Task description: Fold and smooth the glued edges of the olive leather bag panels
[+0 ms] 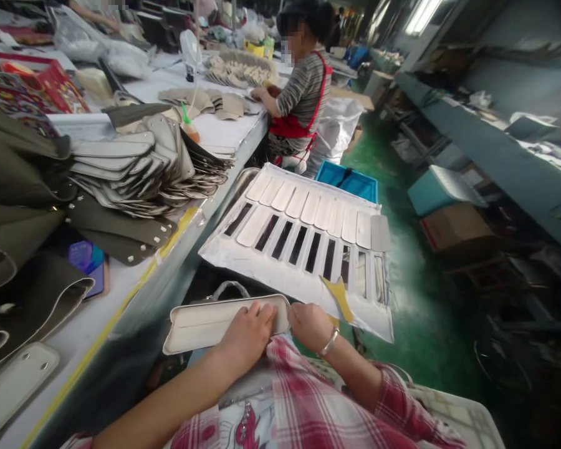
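Note:
A long cream leather-like strip point(201, 321) with rounded ends and a dark edge lies across my lap, a lengthwise line along its middle. My left hand point(249, 333) grips it near its right end, fingers bent over the face. At that same end, my right hand point(312, 325) pinches the edge; what its fingertips cover is hidden. Just beyond is a white slotted rack point(252, 262), with similar pale strips point(313, 206) side by side along its far half. A yellow forked piece point(340, 298) rests on the rack's near edge, close to my right hand.
On the table at left are stacked pale straps point(116, 162), dark green leather pieces point(116, 227) and a phone point(91, 265). A green-tipped bottle point(190, 128) stands behind them. A person point(303, 93) works farther along the table. Blue crate point(348, 181) behind the rack; cardboard box point(458, 227) at right.

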### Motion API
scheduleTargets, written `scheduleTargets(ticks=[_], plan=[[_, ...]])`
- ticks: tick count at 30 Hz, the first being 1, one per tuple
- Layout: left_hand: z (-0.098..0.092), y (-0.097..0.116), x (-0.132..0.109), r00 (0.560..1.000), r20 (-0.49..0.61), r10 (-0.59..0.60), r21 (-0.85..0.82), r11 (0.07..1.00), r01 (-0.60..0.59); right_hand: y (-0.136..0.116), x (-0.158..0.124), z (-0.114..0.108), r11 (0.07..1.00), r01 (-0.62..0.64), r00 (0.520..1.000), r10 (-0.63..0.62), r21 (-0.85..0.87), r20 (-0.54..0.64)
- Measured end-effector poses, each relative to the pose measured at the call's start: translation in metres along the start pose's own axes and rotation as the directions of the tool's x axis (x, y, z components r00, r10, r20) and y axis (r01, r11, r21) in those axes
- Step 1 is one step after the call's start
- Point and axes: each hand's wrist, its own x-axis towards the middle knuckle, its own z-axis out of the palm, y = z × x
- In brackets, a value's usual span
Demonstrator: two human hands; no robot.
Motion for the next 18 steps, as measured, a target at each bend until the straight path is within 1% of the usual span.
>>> scheduleTargets(ticks=[5, 7, 9, 10, 11, 12, 13, 14, 15, 16, 17, 18], plan=[[0.004, 0.004, -0.001, 1.000, 0.007, 0.006, 0.064, 0.998, -0.006, -0.001, 0.007, 0.003, 0.999, 0.049, 0.998, -0.049, -0.023, -0.036], [0.005, 0.003, -0.001, 1.000, 0.009, 0.026, 0.063, 0.998, -0.027, -0.001, 0.010, 0.003, 0.997, 0.068, 0.997, -0.069, -0.020, -0.037], [0.005, 0.000, -0.002, 0.999, 0.007, 0.035, 0.047, 0.998, -0.035, 0.000, 0.010, 0.004, 0.998, 0.060, 0.997, -0.059, 0.007, -0.052], [0.005, -0.002, -0.002, 0.999, 0.002, 0.032, 0.033, 0.999, -0.032, 0.001, 0.010, 0.005, 0.996, 0.040, 0.998, -0.036, 0.075, -0.061], [0.005, -0.004, -0.002, 1.000, -0.003, 0.023, 0.018, 1.000, -0.023, 0.003, 0.009, 0.007, 0.981, 0.013, 0.998, -0.002, 0.194, -0.058], [0.005, -0.005, -0.002, 1.000, -0.008, 0.010, 0.003, 1.000, -0.010, 0.005, 0.008, 0.009, 0.934, -0.022, 0.999, 0.036, 0.358, -0.034], [0.005, -0.006, -0.002, 1.000, -0.010, -0.005, -0.012, 1.000, 0.005, 0.007, 0.008, 0.012, 0.838, -0.064, 0.998, 0.069, 0.542, 0.012], [0.005, -0.007, -0.002, 1.000, -0.010, -0.019, -0.028, 0.999, 0.019, 0.009, 0.008, 0.015, 0.696, -0.112, 0.994, 0.082, 0.709, 0.077], [0.005, -0.007, -0.001, 0.999, -0.006, -0.034, -0.042, 0.999, 0.033, 0.012, 0.008, 0.017, 0.534, -0.161, 0.987, 0.070, 0.830, 0.146], [0.005, -0.007, -0.001, 0.999, 0.000, -0.045, -0.054, 0.998, 0.045, 0.015, 0.009, 0.019, 0.376, -0.211, 0.977, 0.050, 0.902, 0.207], [0.006, -0.008, -0.001, 0.999, 0.007, -0.052, -0.065, 0.997, 0.053, 0.017, 0.011, 0.021, 0.242, -0.256, 0.966, 0.032, 0.936, 0.256], [0.006, -0.008, 0.000, 0.998, 0.014, -0.053, -0.074, 0.996, 0.054, 0.020, 0.012, 0.022, 0.139, -0.293, 0.956, 0.020, 0.946, 0.293]])
